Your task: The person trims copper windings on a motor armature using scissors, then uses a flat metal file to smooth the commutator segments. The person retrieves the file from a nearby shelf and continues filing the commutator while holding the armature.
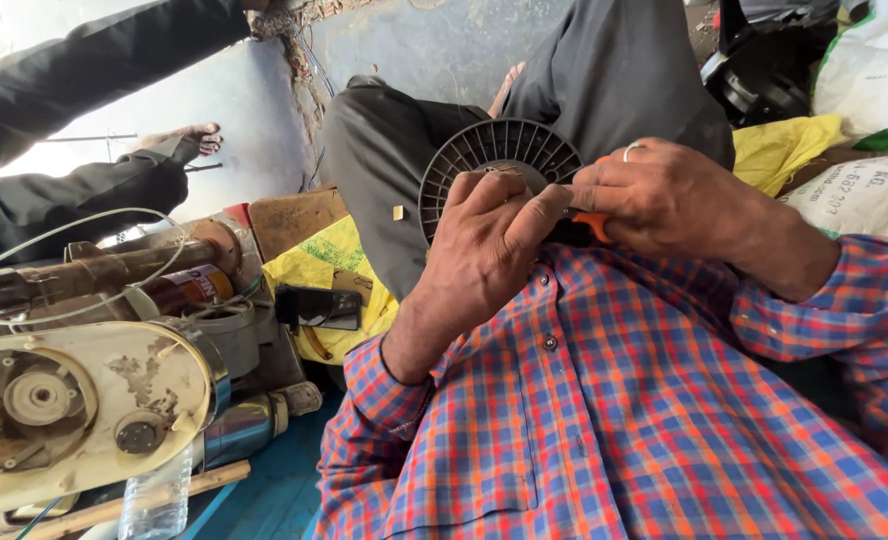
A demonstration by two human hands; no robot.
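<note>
White printed sacks [869, 195] are lying at right w/ a yellow bag [779, 150]. Left hand [489, 250] is gripping a dark ribbed fan disc [474, 160] at chest; right hand [654, 195] is closed around an orange-handled tool [594, 228].

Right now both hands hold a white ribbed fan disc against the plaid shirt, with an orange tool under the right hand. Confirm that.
Wrong in one respect: the fan disc is dark grey, not white, as the head view shows. The rest stands: the left hand and right hand hold it above the plaid shirt, with the orange tool under the right hand.
</note>
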